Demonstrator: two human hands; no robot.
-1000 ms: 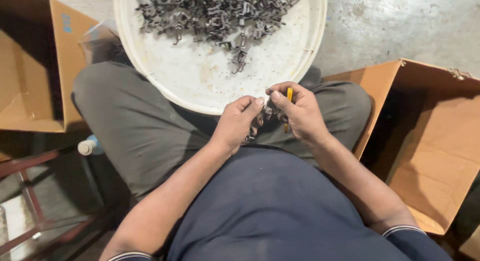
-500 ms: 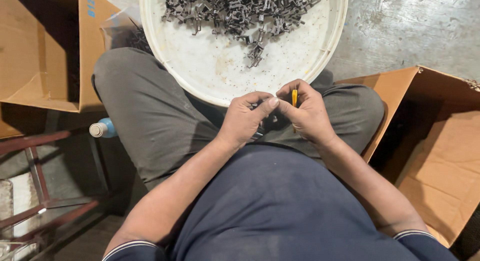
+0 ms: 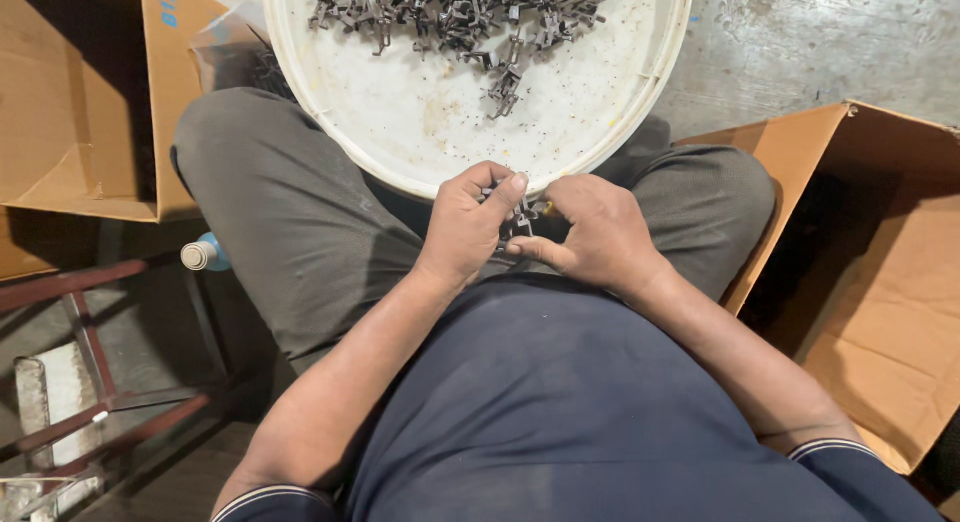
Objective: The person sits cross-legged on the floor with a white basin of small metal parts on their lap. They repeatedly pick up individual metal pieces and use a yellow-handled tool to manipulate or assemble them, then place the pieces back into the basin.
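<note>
Left hand (image 3: 468, 227) and right hand (image 3: 592, 232) pinch small dark metal clips (image 3: 518, 220) together over lap; white basin (image 3: 420, 132) of clips just beyond.

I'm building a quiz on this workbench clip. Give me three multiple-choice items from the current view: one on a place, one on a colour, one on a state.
1. Where is the heap of small dark metal parts?
A. in the round white tray
B. in the right cardboard box
C. on the stool

2. What colour is the person's shirt?
A. red
B. dark blue
C. yellow

3. How are the left hand and right hand?
A. spread far apart
B. close together, pinching a small metal piece
C. both flat in the tray

Answers: 1 A, the parts lie on the white tray. 2 B, the cloth is navy. 3 B, the fingers of both hands meet over the lap around the piece.
</note>
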